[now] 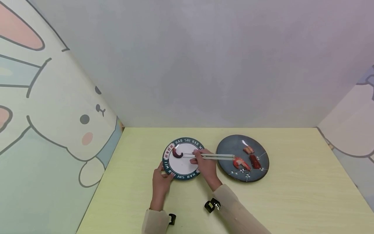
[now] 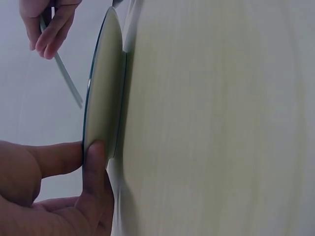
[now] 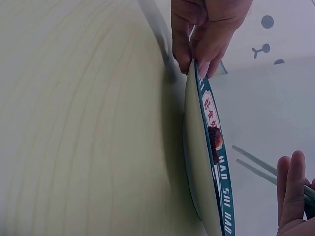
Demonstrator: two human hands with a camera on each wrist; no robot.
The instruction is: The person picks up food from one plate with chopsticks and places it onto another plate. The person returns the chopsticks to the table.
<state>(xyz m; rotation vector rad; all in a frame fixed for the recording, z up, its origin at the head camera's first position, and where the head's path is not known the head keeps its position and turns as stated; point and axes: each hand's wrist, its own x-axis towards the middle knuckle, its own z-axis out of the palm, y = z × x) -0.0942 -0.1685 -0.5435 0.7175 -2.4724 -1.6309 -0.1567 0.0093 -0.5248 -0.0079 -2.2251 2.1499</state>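
A white plate [image 1: 184, 166] with a green lettered rim is pinched at its near left edge between the thumb and fingers of my left hand [image 1: 161, 183]. On it lies a dark red, curled piece of food [image 1: 177, 155], like an octopus tentacle. My right hand [image 1: 206, 164] grips a pair of pale green chopsticks [image 1: 219, 155] above the plate's right side. Their tips point left, close to the curled piece; whether they touch it I cannot tell. In the right wrist view the chopsticks [image 3: 256, 160] stand apart from the plate, tips slightly spread.
A dark blue-grey plate [image 1: 229, 146] stands to the right, bearing a shrimp [image 1: 241, 163], a dark red strip [image 1: 255, 161] and a small meat piece [image 1: 248, 149]. The pale wooden table [image 1: 301, 195] meets a grey wall [image 1: 204, 81] behind. Cartoon-printed panels [image 1: 58, 123] flank both sides.
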